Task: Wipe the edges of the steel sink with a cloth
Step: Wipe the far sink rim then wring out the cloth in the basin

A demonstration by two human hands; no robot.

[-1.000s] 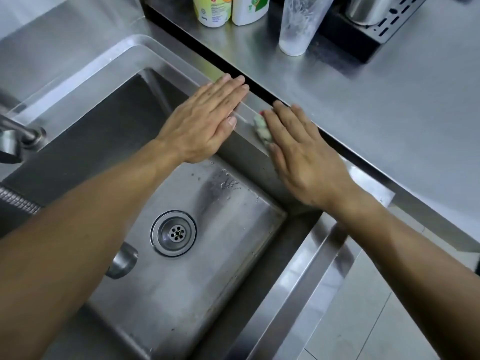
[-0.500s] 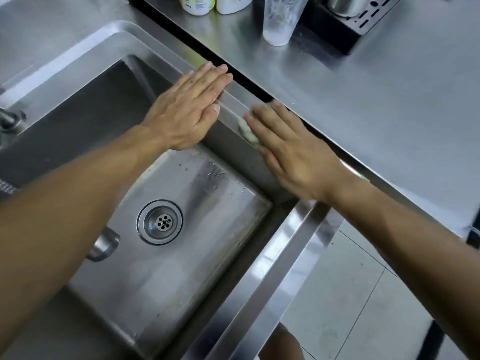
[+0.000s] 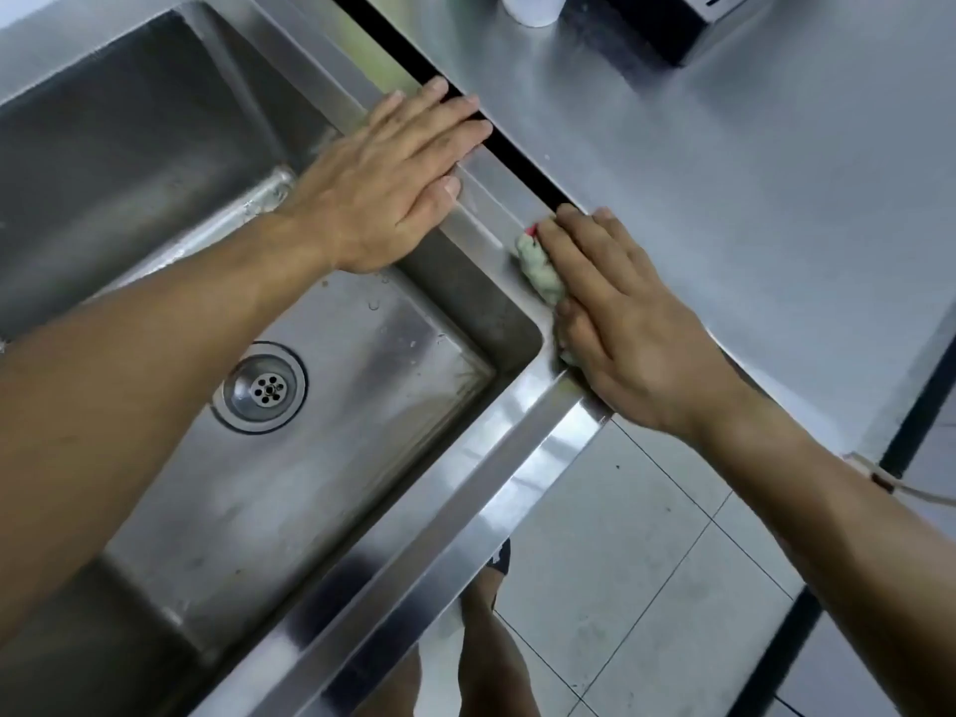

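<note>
The steel sink's right rim (image 3: 486, 194) runs diagonally from upper left to lower right. My right hand (image 3: 626, 323) lies flat on that rim near the sink's front right corner, pressing a pale green cloth (image 3: 540, 269) under its palm and fingers; only the cloth's left part shows. My left hand (image 3: 393, 183) rests flat and empty on the rim farther back, fingers together and reaching across to the dark gap beside the counter. The basin with its round drain (image 3: 264, 388) lies below my left forearm.
A steel counter (image 3: 750, 163) adjoins the sink on the right across a narrow black gap (image 3: 522, 163). A plastic cup's base (image 3: 533, 7) and a dark rack (image 3: 667, 23) stand at the counter's back. The sink's front ledge (image 3: 465, 499) overhangs tiled floor (image 3: 646, 587), where my leg shows.
My right hand has slid the cloth along the rim toward the front right corner. My left hand stays flat on the rim. The view has tilted down and nearer, hiding the bottles and the tap.
</note>
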